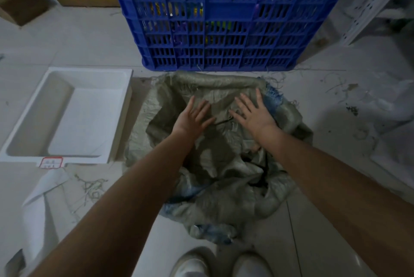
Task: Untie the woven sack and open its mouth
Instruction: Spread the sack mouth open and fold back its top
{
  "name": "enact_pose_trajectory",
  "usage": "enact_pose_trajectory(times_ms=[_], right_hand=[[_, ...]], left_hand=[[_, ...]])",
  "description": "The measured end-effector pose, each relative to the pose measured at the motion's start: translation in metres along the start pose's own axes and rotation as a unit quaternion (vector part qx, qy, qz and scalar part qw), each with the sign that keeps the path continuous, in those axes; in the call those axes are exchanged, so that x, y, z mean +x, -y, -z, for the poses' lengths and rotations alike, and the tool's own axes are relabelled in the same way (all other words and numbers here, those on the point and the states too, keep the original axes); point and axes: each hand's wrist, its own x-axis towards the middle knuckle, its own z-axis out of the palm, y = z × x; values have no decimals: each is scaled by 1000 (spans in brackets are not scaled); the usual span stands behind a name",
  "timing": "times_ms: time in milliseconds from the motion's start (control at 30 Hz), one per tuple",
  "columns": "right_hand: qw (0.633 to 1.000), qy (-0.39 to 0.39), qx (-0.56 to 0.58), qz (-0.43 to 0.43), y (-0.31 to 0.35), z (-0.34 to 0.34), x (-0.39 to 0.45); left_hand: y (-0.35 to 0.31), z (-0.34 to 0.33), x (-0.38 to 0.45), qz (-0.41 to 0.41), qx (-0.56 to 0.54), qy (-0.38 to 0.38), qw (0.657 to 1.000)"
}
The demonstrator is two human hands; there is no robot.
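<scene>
A grey-green woven sack (224,187) lies crumpled on the tiled floor in front of me, with frayed blue edges at its right and near ends. Its far edge is rolled into a thick fold (215,81) against the crate. My left hand (193,115) rests flat on the sack's upper middle, fingers spread. My right hand (252,111) lies flat beside it, fingers apart, palm down. A thin dark cord (221,121) shows between the two hands. Neither hand grips anything.
A blue slatted plastic crate (224,19) holding colourful items stands just beyond the sack. A white plastic tray (67,115) lies to the left, a white cloth (44,205) below it. White perforated racks (369,3) stand at right. My shoes (221,263) are at the bottom.
</scene>
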Motion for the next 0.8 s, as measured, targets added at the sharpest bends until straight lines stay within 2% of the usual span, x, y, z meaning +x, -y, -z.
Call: enact_pose_trajectory(times_ms=[100, 167, 200, 233, 300, 333, 400, 567, 667, 800], right_hand=[[1000, -5, -1, -17, 0, 13, -10], [995, -91, 20, 35, 14, 20, -20], [986, -135, 60, 73, 25, 21, -26], [977, -147, 117, 105, 38, 21, -32], [970, -67, 203, 117, 60, 17, -40], [973, -19, 206, 104, 68, 12, -41], [982, 29, 172, 79, 75, -4, -35], [986, 100, 124, 53, 56, -45, -29], [982, 105, 147, 59, 50, -53, -33], [964, 56, 256, 53, 49, -41, -41]], left_hand=[[-2, 4, -4, 16, 12, 6, 1000], [-12, 14, -14, 14, -101, -4, 995], [-20, 19, -20, -3, -164, 4, 987], [-29, 23, -26, -23, -199, 10, 980], [-41, 19, -35, -29, -175, 60, 982], [-44, 12, -34, -17, -154, 100, 983], [-44, -5, -33, 5, -136, 140, 981], [-31, -30, -41, 31, -128, 169, 977], [-32, -37, -43, 38, -146, 171, 974], [-30, -21, -50, 67, -223, 132, 963]])
